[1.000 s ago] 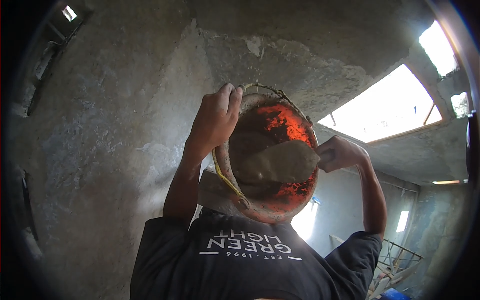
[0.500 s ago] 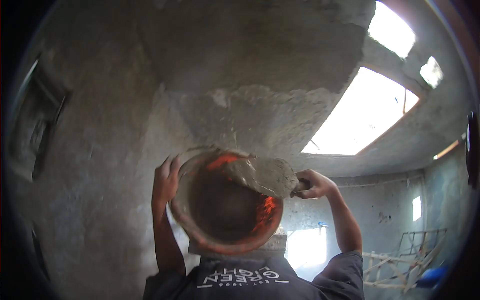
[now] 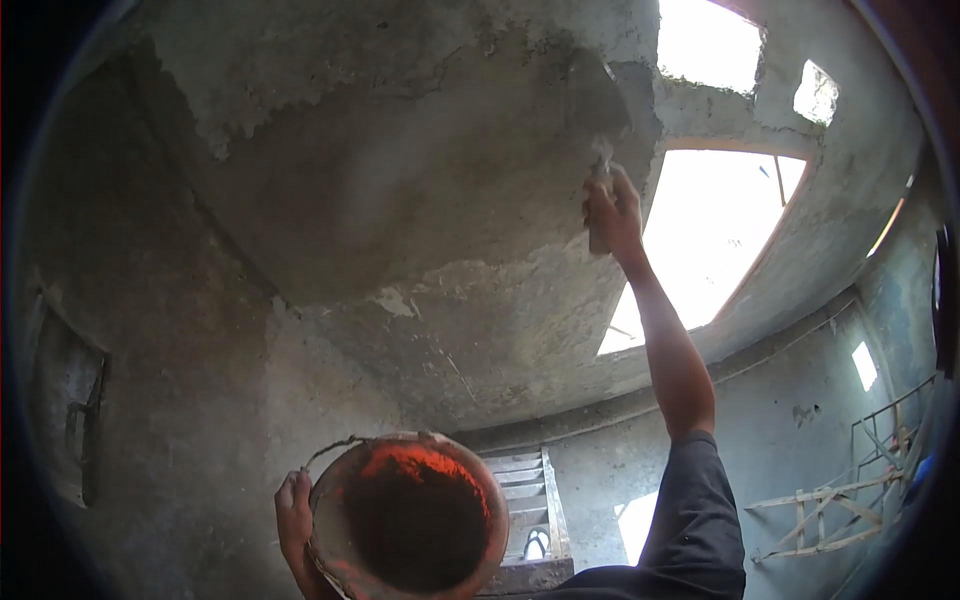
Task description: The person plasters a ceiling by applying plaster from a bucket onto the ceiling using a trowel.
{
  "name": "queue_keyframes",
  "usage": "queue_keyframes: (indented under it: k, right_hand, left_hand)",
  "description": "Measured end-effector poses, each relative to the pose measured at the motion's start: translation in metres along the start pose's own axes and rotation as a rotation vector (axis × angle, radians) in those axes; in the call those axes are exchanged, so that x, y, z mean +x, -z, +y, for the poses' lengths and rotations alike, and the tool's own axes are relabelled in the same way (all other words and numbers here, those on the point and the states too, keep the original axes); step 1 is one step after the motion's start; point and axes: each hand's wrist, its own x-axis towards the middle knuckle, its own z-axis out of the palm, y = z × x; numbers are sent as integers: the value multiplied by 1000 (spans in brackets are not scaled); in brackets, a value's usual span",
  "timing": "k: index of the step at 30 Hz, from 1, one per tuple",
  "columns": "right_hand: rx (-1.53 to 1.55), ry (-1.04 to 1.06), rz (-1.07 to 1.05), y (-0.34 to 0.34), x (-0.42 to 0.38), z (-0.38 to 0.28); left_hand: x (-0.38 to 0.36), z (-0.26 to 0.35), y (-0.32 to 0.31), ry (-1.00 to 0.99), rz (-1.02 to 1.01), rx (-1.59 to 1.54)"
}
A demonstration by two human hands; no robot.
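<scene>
My right hand (image 3: 613, 210) is raised high and wrapped around the handle of a trowel (image 3: 601, 158). The trowel's blurred blade lies against the damp, dark plaster (image 3: 430, 170) overhead, near a bright opening. Low in the view, my left hand (image 3: 293, 515) grips the left side of a bucket (image 3: 497, 515), fingers curled at its rim and wire handle. Grey mortar (image 3: 415, 530) fills the bottom of the bucket, and orange shows through on its smeared inner wall.
A large bright opening (image 3: 715, 250) lies to the right of my raised arm. Below stands a wooden ladder (image 3: 548, 495), with a sandal (image 3: 537, 543) seen past its rungs. Wooden scaffolding (image 3: 830, 515) stands at the lower right, beside the curved wall.
My right hand has gone from the bucket's rim up to the overhead plaster with the mortar-loaded trowel. The bucket and my left hand now sit lower in view, and the view has tilted upward.
</scene>
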Motion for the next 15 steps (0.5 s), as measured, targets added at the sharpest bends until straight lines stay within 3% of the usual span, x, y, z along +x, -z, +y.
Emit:
queue_keyframes:
  k: [2, 3, 5, 9, 11, 15]
  right_hand:
    - [-329, -5, 337, -3, 30, -1]
    - [-328, 0, 341, -4, 44, 7]
    - [-559, 338, 641, -6, 65, 32]
    - [-664, 468, 735, -13, 74, 52]
    - [-748, 245, 657, -20, 67, 45]
    - [-858, 267, 574, -35, 73, 71]
  left_hand:
    - [-3, 4, 2, 21, -9, 56]
    - [-3, 1, 2, 56, -11, 20]
    - [-5, 7, 3, 77, -31, 12]
    - [0, -5, 3, 70, -3, 21]
    - [1, -5, 2, 64, -9, 36]
    - [1, -1, 1, 70, -15, 41]
